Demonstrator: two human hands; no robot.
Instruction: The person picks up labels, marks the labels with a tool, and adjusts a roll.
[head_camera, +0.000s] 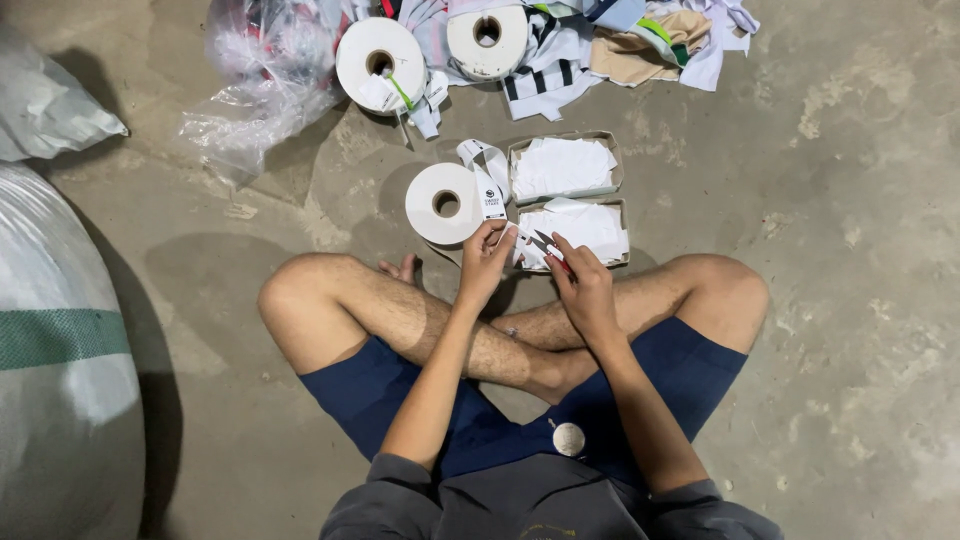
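Our left hand (487, 262) pinches the label tape (490, 195) while our right hand (585, 290) grips snips (548, 245); two trays (565, 190) at twelve o'clock hold cut labels (rolls (445, 203) stay thick).

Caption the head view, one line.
Seated cross-legged, left hand holds label tape while right hand snips it with clippers.
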